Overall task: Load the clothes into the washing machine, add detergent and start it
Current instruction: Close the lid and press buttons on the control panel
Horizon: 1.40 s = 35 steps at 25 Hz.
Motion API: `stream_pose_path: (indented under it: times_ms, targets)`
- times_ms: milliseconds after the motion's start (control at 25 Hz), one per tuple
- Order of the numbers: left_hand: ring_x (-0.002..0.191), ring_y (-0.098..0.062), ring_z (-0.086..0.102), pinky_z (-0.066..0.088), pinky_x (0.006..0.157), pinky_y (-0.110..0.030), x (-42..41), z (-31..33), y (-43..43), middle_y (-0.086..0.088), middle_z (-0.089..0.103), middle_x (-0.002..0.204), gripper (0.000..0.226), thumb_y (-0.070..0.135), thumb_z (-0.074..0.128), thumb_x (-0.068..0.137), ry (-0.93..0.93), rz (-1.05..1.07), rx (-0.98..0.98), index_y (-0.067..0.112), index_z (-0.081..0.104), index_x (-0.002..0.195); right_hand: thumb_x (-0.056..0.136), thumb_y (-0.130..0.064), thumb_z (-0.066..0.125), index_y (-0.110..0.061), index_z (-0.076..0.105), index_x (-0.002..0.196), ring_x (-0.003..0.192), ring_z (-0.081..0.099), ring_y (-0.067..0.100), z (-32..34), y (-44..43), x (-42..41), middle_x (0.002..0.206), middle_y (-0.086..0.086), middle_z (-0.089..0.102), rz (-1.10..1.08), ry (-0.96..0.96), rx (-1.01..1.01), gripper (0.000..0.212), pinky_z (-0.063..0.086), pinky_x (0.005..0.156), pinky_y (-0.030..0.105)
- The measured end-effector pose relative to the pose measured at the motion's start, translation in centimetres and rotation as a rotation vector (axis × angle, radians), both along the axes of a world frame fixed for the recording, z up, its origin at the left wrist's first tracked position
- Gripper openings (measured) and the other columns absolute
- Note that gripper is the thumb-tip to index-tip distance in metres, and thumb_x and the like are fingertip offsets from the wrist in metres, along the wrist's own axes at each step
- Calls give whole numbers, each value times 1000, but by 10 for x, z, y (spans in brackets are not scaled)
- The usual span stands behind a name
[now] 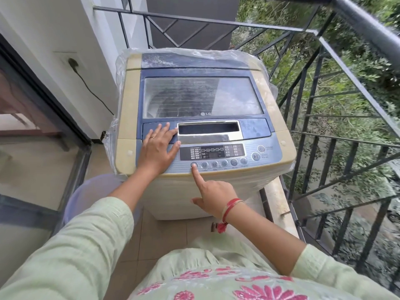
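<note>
Choosing the wash setting
Left hand (159, 146) lies flat on the closed lid (201, 96) of the washing machine (265, 94), likely bracing; right hand (213, 194), just beside it, grips nothing — forefinger out on the leftmost panel button (194, 165).

Right hand (213, 197) pokes a panel button (194, 164); left hand (159, 148) lies flat on the washing machine (270, 126).

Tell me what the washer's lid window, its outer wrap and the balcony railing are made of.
Lid window: glass or hard clear plastic, glossy, with reflections. Wrap: thin clear plastic film, crinkled and shiny. Railing: probably dark-painted metal, thin rigid bars.
</note>
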<state>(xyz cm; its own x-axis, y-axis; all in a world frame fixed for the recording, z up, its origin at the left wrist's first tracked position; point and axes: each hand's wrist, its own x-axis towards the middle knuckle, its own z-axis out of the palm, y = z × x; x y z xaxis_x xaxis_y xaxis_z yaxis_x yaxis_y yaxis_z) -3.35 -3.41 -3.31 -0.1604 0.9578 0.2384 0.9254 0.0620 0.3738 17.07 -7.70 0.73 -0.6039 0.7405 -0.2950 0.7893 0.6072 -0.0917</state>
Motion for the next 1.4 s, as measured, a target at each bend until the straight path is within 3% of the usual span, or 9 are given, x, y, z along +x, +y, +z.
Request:
stream_pose_path:
  times_ms: [240,320,400,520,680,960,1240,1400]
  targets:
    - [140,-24,30,18,115,-43,-1,-2,1,-6,40,148,49,47,35,93,11,2,9,24,47,135,91,-49,48,-23,-19,147,86,65,26,7,5,-3,98,7,68,11,-93,-26,90,35,58,29]
    - [140,-25,31,19,115,-43,-1,-2,2,-6,40,147,48,46,37,93,8,2,15,24,48,134,92,-45,50,-16,-17,147,82,66,23,1,-1,-12,94,4,69,3,-107,38,92,30,50,25]
    - [139,-25,31,19,114,-43,-1,-1,1,-6,41,147,49,47,36,92,6,2,13,23,48,134,91,-41,52,-10,-14,148,81,66,24,-4,-7,-21,94,4,69,-37,-65,38,92,32,51,25]
    - [140,-25,31,19,114,-43,-1,-1,1,-6,40,147,49,47,36,92,8,-1,14,23,48,133,89,-48,51,-20,-12,148,93,64,28,1,0,-9,104,9,67,-83,42,-113,91,39,66,32]
    - [140,-25,30,19,115,-43,-1,-1,1,-6,40,148,49,46,37,93,15,-4,7,22,48,134,91,-53,44,-25,-15,148,75,60,25,9,10,41,93,5,65,-195,100,-65,87,41,58,29]
    - [140,-25,29,18,115,-44,-2,0,1,-7,39,148,45,43,40,95,12,-12,-5,22,47,134,91,-56,41,-20,-17,147,63,55,21,-2,4,64,74,-2,57,-264,43,-27,88,30,42,26]
    - [139,-27,31,19,114,-44,-2,0,0,-8,40,147,48,45,38,93,-4,-11,7,22,49,133,92,-55,42,-31,-20,146,58,51,20,-1,11,62,69,-2,52,-238,-26,-30,86,31,43,25]
    - [140,-26,30,18,114,-45,-2,0,0,-7,40,147,48,46,37,93,13,-11,0,22,48,134,90,-51,50,-33,-15,147,70,59,22,5,19,60,80,2,61,-227,-176,23,88,35,53,25]
